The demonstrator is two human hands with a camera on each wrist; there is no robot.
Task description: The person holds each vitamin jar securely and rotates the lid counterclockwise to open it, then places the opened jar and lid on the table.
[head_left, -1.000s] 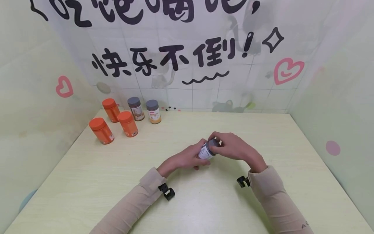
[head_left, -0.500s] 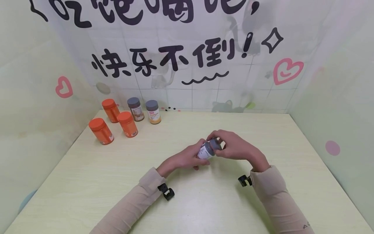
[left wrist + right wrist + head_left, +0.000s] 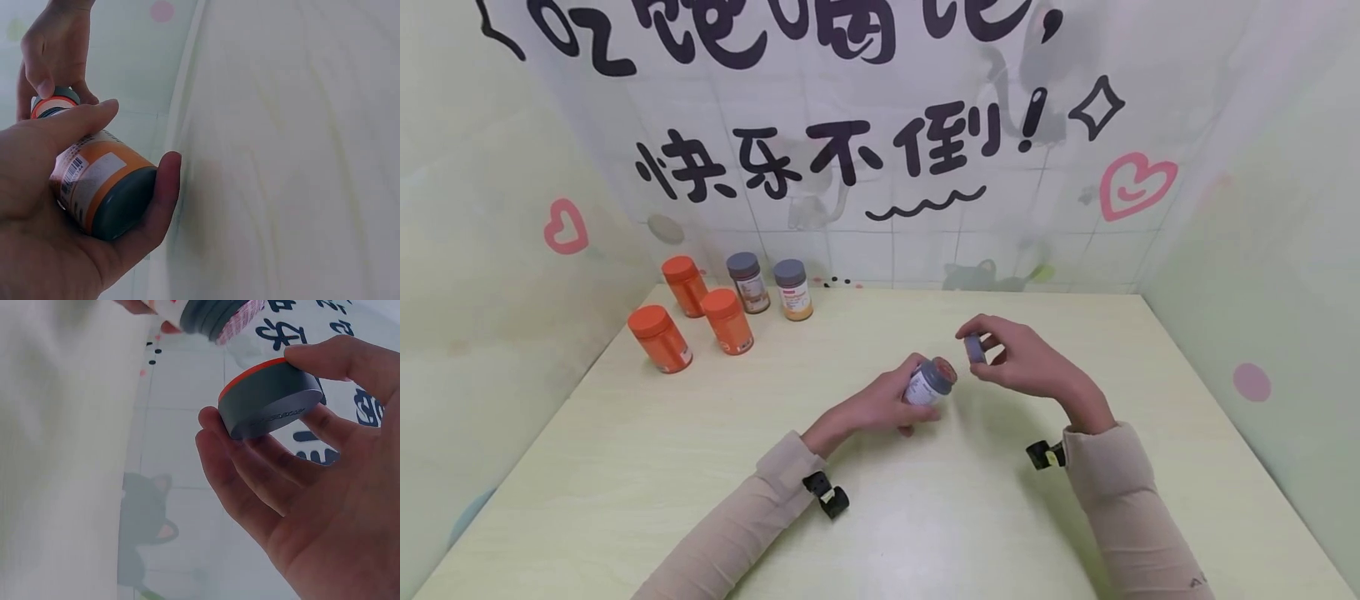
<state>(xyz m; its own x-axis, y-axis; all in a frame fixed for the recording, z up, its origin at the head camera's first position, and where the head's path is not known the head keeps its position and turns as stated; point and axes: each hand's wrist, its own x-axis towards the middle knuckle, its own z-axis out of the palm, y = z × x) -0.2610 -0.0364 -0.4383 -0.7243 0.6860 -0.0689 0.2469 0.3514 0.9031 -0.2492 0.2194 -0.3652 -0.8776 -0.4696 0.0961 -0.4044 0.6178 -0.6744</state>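
Note:
My left hand grips a small bottle round its body, tilted with its neck toward the right. The bottle has a white and orange label with a barcode, seen in the left wrist view, and a dark grey base. A pinkish patterned surface shows at its uncapped mouth. Just right of it, my right hand pinches the grey cap between thumb and fingers, apart from the bottle. An orange-red ring runs along the cap's inner edge in the right wrist view.
At the back left stand several closed jars: orange ones with orange lids, and two with grey lids. A printed wall sheet rises behind the pale table, with side panels left and right.
The cap has come off the bottle's mouth. My right hand has moved away to the right and slightly up with it, while the left hand keeps the bottle nearly in place.

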